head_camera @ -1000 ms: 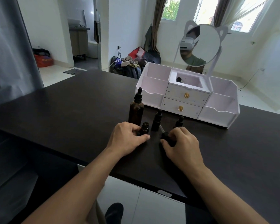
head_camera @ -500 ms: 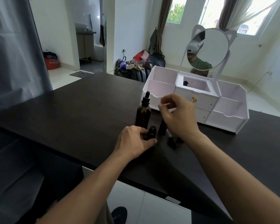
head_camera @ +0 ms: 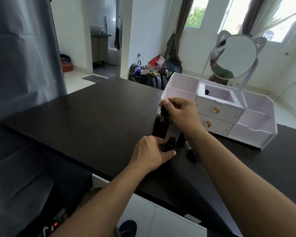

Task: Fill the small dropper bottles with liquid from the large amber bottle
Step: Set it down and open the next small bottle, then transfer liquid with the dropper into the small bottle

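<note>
Right hand (head_camera: 179,113) has left the removed small cap (head_camera: 192,153) on the table (head_camera: 92,117), now pinching the large amber bottle (head_camera: 161,127)'s dropper top, frame centre. Left hand (head_camera: 152,153) grips open small bottle (head_camera: 221,144). Step: drawing liquid; next, unscrew and lift dropper.

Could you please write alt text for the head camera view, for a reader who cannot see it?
The right hand grips the black dropper cap of a large amber glass bottle standing on a dark tabletop, while the left hand holds a small open dark dropper bottle beside it. A white drawer organiser with a round mirror stands behind.
</note>
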The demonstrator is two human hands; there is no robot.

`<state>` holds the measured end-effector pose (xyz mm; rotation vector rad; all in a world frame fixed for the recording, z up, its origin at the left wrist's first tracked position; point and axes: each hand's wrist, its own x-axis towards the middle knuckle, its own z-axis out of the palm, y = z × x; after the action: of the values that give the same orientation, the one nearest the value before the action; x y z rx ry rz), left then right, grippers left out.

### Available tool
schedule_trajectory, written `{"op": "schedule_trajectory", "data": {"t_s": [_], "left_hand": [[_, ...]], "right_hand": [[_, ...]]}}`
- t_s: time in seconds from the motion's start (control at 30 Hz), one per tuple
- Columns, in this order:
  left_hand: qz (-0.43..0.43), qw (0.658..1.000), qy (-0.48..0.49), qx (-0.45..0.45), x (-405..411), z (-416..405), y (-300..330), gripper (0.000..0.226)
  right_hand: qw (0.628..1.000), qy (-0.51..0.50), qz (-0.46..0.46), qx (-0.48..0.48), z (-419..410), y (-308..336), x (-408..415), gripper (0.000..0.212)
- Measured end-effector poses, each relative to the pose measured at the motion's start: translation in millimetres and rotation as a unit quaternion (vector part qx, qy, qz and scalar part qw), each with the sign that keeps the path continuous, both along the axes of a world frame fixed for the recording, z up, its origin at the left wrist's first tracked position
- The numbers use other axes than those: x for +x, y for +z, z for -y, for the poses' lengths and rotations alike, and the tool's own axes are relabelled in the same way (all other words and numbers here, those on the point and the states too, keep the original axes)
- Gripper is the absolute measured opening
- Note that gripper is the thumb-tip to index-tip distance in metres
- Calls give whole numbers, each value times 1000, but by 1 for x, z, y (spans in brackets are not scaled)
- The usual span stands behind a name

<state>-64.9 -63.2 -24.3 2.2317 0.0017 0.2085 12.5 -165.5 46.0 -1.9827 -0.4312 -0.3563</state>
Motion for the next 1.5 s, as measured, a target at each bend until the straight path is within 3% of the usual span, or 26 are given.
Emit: {"op": "schedule_trajectory", "data": {"t_s": [0.27,0.73,1.0,1.2,1.4,1.5], "left_hand": [[-5,1000,-1,6,1,0,-1,38],[-4,1000,-6,1,4,-1,-6,39],[4,1000,-2,23,6,-2,-5,34],[11,1000,-3,19,8,-2,-7,53],[40,998,5,-44,9,-1,-10,51],[52,996,0,-66,8,-2,-13,49]], "right_hand": [[999,-1,-7,42,-1,-3,3,17],[1000,1,7,-3,-3,0,1,18],[999,11,22,41,0,20,-1,18],[995,2,41,86,5,43,-8,21],[984,1,87,156,10,76,-22,15],[985,-3,94,147,14,86,-31,14]]}}
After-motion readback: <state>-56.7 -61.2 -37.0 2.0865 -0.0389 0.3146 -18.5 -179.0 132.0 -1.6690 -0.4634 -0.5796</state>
